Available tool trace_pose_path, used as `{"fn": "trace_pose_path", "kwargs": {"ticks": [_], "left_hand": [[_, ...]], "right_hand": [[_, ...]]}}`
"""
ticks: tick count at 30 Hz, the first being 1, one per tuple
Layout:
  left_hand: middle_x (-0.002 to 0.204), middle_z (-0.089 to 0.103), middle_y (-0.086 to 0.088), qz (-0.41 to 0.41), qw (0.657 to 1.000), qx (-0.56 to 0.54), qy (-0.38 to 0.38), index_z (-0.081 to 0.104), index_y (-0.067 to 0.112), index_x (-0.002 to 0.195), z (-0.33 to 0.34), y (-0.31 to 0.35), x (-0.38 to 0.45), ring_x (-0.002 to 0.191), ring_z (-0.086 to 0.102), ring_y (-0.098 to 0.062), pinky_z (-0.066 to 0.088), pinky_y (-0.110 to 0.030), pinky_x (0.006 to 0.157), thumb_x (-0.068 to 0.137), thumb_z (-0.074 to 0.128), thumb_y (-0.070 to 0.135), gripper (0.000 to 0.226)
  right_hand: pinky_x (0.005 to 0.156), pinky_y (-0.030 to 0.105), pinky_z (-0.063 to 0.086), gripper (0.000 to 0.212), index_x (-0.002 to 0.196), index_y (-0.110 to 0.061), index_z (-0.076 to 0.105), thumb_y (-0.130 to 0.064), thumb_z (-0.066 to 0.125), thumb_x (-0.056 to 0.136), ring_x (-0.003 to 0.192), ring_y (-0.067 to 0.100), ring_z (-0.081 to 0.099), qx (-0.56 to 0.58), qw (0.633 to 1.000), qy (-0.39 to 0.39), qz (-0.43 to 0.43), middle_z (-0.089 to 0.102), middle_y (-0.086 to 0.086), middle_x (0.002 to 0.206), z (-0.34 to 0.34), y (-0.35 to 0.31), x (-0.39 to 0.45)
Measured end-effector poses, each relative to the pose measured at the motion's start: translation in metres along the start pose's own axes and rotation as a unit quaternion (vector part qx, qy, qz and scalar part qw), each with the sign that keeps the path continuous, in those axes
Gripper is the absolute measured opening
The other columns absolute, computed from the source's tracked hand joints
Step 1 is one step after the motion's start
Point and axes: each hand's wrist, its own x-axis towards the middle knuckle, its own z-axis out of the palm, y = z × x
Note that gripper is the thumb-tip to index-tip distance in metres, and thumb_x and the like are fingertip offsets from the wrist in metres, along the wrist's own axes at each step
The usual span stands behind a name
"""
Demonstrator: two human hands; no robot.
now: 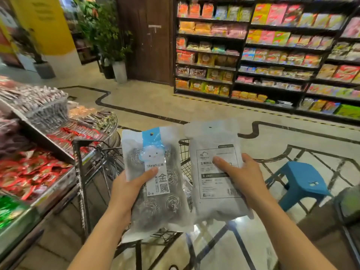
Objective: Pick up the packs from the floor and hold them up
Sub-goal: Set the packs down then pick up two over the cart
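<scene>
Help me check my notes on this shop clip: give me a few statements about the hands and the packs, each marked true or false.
1. Each hand holds one pack. True: the left hand grips the left pack, the right hand the right pack.
2. Both packs show their front label. False: the left pack shows a blue front label, the right pack shows its printed back with a barcode.
3. The packs lie on the floor. False: both are held up in front of the cart.
4. A blue stool stands right of the right hand. True.
5. The stool sits on a shelf. False: it stands on the floor.
</scene>
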Motion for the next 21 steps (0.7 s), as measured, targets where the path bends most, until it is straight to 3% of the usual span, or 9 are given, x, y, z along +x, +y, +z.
{"fn": "trace_pose_path", "kwargs": {"ticks": [7,12,14,17,19,21], "left_hand": [[0.099,0.081,-0.012,-0.016,0.999,-0.012,0.046,0.075,0.010,0.111,0.001,-0.036,0.113,0.091,0.078,-0.034,0.061,-0.049,0.085,0.076,0.086,0.014,0.037],[0.092,0.082,-0.001,0.007,0.993,0.013,0.117,0.073,0.013,0.105,-0.007,-0.072,0.164,0.084,0.079,-0.019,0.060,-0.025,0.062,0.077,0.084,0.006,0.031],[0.090,0.082,0.003,-0.004,0.990,0.024,0.141,0.073,0.016,0.103,-0.012,-0.086,0.179,0.083,0.079,-0.018,0.060,-0.024,0.062,0.076,0.085,0.008,0.032],[0.096,0.082,0.001,-0.037,0.986,0.039,0.157,0.071,0.017,0.109,-0.013,-0.099,0.198,0.088,0.079,-0.021,0.062,-0.037,0.072,0.068,0.089,0.025,0.045],[0.096,0.082,0.003,-0.044,0.983,0.062,0.168,0.072,0.021,0.107,-0.013,-0.110,0.210,0.089,0.078,-0.017,0.060,-0.033,0.072,0.068,0.090,0.028,0.044],[0.101,0.081,0.001,-0.058,0.978,0.078,0.187,0.071,0.022,0.110,-0.011,-0.123,0.222,0.093,0.077,-0.016,0.060,-0.034,0.074,0.064,0.096,0.037,0.054]], "right_hand": [[0.054,0.015,0.055,0.030,0.103,-0.032,0.064,-0.039,0.084,0.082,0.073,-0.001,0.074,-0.039,0.998,-0.053,0.000,0.076,-0.014,0.090,0.052,0.025,0.116],[0.065,0.029,0.064,0.035,0.109,-0.029,0.066,-0.042,0.084,0.081,0.077,0.008,0.077,-0.090,0.990,-0.107,0.027,0.079,-0.008,0.095,0.087,0.055,0.177],[0.072,0.038,0.066,0.038,0.112,-0.024,0.066,-0.040,0.084,0.082,0.082,0.012,0.078,-0.102,0.985,-0.130,0.045,0.079,-0.004,0.098,0.098,0.068,0.194],[0.064,0.027,0.063,0.033,0.106,-0.025,0.065,-0.038,0.084,0.083,0.079,0.009,0.077,-0.129,0.977,-0.160,0.053,0.078,-0.004,0.095,0.115,0.089,0.221],[0.059,0.021,0.059,0.036,0.107,-0.023,0.064,-0.039,0.085,0.081,0.080,0.008,0.075,-0.148,0.972,-0.176,0.057,0.078,-0.004,0.096,0.130,0.105,0.240],[0.062,0.023,0.059,0.044,0.112,-0.021,0.065,-0.041,0.087,0.079,0.083,0.012,0.076,-0.161,0.966,-0.191,0.063,0.077,-0.004,0.098,0.145,0.122,0.261]]}}
